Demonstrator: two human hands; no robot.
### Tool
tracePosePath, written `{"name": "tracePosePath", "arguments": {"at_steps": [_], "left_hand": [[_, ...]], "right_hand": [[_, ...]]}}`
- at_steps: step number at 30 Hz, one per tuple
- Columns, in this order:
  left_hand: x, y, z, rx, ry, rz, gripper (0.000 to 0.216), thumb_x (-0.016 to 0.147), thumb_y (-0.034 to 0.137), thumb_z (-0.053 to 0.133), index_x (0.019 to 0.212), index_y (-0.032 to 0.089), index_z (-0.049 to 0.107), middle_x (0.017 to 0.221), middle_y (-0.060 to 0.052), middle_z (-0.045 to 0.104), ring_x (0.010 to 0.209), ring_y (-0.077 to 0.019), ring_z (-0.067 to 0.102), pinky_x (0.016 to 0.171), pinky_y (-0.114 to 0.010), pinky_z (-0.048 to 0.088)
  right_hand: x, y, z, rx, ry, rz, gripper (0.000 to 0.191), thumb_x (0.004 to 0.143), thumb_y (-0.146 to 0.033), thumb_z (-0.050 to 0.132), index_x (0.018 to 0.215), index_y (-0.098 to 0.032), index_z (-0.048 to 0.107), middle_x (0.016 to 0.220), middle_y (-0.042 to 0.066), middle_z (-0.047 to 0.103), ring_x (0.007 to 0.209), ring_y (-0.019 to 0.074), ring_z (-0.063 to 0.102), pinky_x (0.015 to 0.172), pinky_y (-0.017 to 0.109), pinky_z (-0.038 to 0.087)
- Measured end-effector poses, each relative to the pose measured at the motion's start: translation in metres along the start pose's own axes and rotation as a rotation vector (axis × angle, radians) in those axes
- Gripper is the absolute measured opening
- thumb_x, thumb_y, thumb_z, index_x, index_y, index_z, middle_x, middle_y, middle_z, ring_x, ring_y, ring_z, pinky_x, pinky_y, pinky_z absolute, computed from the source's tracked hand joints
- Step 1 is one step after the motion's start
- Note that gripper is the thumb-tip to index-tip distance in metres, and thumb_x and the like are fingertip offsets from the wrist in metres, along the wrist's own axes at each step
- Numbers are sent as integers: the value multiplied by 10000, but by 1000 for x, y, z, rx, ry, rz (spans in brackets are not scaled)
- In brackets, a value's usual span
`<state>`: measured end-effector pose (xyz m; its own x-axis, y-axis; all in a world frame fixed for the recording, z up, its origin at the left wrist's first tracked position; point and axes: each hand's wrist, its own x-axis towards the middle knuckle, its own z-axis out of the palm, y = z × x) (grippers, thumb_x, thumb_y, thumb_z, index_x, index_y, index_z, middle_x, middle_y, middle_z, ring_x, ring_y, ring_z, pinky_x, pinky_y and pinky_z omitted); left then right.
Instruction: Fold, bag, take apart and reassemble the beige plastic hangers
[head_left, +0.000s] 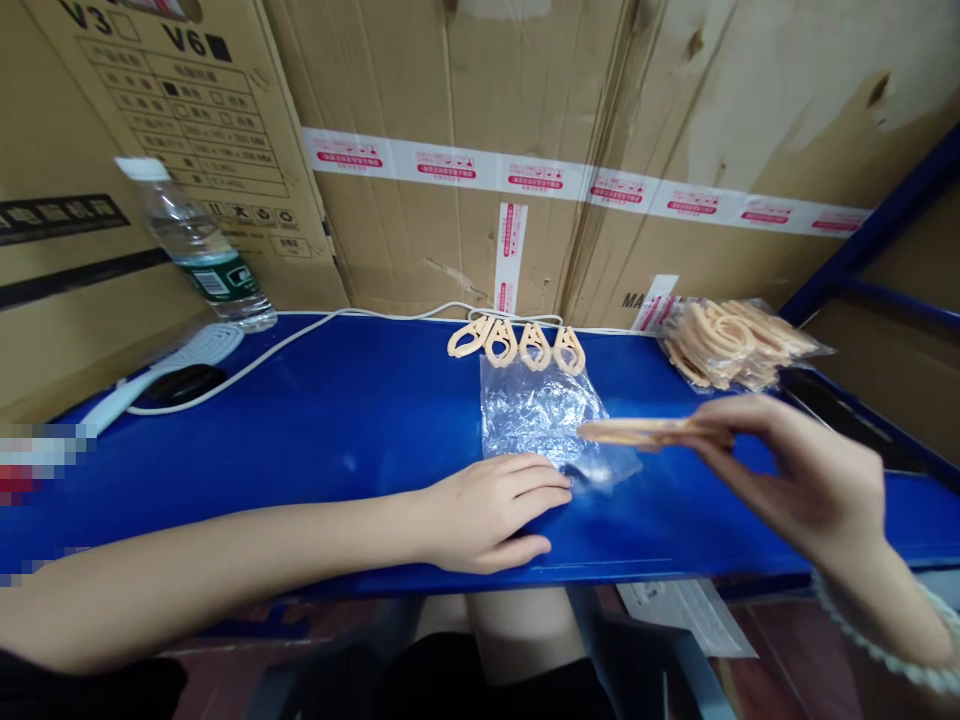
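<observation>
Tabletop [337, 420], blue | left hand [491, 510] flat, fingers together, pressing near edge of clear plastic bag [544, 410] | right hand [795, 470] pinching stack of peach clips [645, 432], held level just above bag | risk: thin pinch may let stack fan and spill; slick bag may slide.

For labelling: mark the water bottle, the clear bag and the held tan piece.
water bottle [221, 280], head view, its label band.
clear bag [536, 410], head view, crinkled middle.
tan piece [637, 431], head view, mid-length.
</observation>
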<state>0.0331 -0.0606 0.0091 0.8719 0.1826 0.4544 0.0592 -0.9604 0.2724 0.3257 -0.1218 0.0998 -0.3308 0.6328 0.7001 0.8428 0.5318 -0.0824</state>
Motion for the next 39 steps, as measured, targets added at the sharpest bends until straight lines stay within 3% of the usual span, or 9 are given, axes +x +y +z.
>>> {"name": "tracePosePath", "arguments": {"at_steps": [5, 8, 11, 19, 24, 28, 33, 36, 39], "left_hand": [[1, 0, 1, 68, 17, 52, 385, 1003, 309, 499, 1293, 68, 576, 1301, -184, 658, 1247, -306, 599, 1123, -452, 480], [2, 1, 1, 102, 19, 58, 393, 998, 303, 503, 1290, 53, 583, 1290, -187, 666, 1239, -306, 606, 1123, -447, 483], [2, 1, 1, 104, 20, 61, 395, 987, 302, 517, 1281, 50, 595, 1278, -187, 670, 1226, -305, 612, 1117, -442, 489], [1, 0, 2, 92, 21, 70, 391, 975, 304, 518, 1269, 65, 616, 1252, -177, 684, 1199, -311, 615, 1084, -456, 514], [1, 1, 0, 85, 16, 87, 358, 966, 264, 523, 1255, 76, 615, 1236, -172, 697, 1197, -290, 625, 1081, -440, 517], [0, 4, 0, 74, 10, 102, 356, 957, 252, 528, 1255, 76, 613, 1253, -172, 693, 1210, -288, 622, 1080, -433, 519], [-1, 14, 1, 68, 6, 148, 368, 949, 268, 535, 1230, 48, 623, 1284, -186, 678, 1192, -302, 629, 1084, -442, 520], [-2, 18, 3, 58, -12, 155, 384, 954, 282, 531, 1249, 50, 612, 1305, -193, 667, 1206, -303, 622, 1086, -453, 521], [-2, 20, 4, 41, -17, 139, 387, 954, 285, 534, 1263, 62, 604, 1320, -196, 658, 1229, -309, 613, 1056, -458, 546]], "right_hand": [[-12, -45, 5, 20, -258, -334, 291, 1011, -153, 441, 1194, -268, 635, 1032, 75, 738, 831, 241, 697, 665, 357, 549], [-9, -51, 23, -105, -260, -484, 322, 1021, -104, 355, 1067, -173, 666, 972, 130, 730, 803, 252, 669, 653, 366, 536], [-6, -50, 42, -251, -263, -549, 287, 1008, -81, 403, 982, -118, 687, 880, 137, 700, 752, 244, 634, 650, 364, 539], [7, -47, 80, -499, -319, -515, 216, 835, 15, 545, 753, -122, 691, 730, 95, 621, 604, 233, 583, 490, 344, 456], [21, -42, 96, -561, -394, -520, 208, 803, 9, 610, 688, -141, 696, 776, 113, 648, 721, 268, 618, 546, 354, 447], [24, -41, 93, -583, -403, -537, 235, 836, -26, 612, 662, -157, 700, 860, 132, 672, 852, 293, 606, 600, 366, 432], [15, -49, 80, -592, -341, -553, 292, 874, -16, 535, 671, -159, 688, 881, 139, 675, 822, 281, 585, 596, 373, 389], [11, -48, 79, -562, -312, -546, 298, 927, -27, 490, 741, -158, 683, 880, 134, 664, 807, 268, 566, 608, 370, 378], [15, -39, 79, -530, -347, -422, 194, 938, -44, 519, 910, -142, 684, 980, 152, 667, 863, 272, 568, 649, 365, 404]]}}
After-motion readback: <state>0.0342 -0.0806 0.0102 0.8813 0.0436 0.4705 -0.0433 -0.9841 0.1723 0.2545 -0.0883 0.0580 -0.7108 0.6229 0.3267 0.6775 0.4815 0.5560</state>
